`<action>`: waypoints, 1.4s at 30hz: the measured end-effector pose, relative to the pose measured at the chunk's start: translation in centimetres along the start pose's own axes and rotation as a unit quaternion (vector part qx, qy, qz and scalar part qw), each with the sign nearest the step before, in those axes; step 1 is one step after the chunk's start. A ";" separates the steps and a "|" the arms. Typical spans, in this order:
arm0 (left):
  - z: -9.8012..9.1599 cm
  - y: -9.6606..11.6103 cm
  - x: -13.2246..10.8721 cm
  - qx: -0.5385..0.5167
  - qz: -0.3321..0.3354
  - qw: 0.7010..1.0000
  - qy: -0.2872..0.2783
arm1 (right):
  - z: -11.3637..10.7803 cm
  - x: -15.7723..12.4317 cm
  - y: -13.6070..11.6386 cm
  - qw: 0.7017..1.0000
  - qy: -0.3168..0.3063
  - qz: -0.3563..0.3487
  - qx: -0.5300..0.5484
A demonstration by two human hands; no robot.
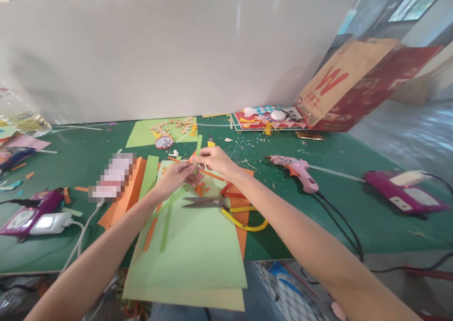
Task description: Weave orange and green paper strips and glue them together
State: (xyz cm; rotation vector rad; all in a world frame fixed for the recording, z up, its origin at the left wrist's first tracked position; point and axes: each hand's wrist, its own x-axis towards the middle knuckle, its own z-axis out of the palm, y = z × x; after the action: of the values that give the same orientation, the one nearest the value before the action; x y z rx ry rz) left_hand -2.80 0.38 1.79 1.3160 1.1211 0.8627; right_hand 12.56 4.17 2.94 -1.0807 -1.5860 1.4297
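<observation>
Green paper strip [199,144] was found upright above the stacked paper, its upper end rising past my right hand [214,159]. That hand was pinching it between thumb and fingers. My left hand [180,173] sat just beside, fingers curled in; whether it gripped the strip too, I could not tell. In my judgement, uneven pulling or a hard pinch could crease or tear the strip, being narrow, flat and thin.

Scissors [214,202] lay below both hands, slim metal blades slightly parted and pointing left, loop handles red and yellow. A lowered left hand could meet the points. Orange scraps [202,189], small and angular, lay close by and could be swept off by a sleeve or wrist. Beneath was a smooth, matte green sheet [201,259], overhanging the table's front edge; a knock from my knee could slide it, scissors included.

Further left, orange paper [129,196] lay in flat, straight-edged layers. To the right, a pink plastic glue gun [299,172] rested on the green table [354,151], nozzle toward my hands. I could not tell whether it was hot; a snagged black cord [341,217] could drag it.
</observation>
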 end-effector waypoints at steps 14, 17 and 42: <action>0.0 0.1 -0.1 0.010 -0.014 1.000 0.007 | -0.1 0.2 0.3 1.000 0.013 0.004 -0.007; -0.1 0.0 0.0 0.015 -0.009 1.000 0.008 | -0.1 0.2 0.3 1.000 0.011 0.004 -0.010; 0.1 0.2 -0.3 0.039 -0.004 0.999 -0.020 | -1.4 0.8 0.4 0.988 0.101 -0.048 0.108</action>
State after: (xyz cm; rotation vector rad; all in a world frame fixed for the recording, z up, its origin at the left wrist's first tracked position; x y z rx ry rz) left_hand -2.75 0.04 2.03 1.3854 1.1383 0.7907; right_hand 13.57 5.43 2.67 -0.9753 -1.2908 1.3482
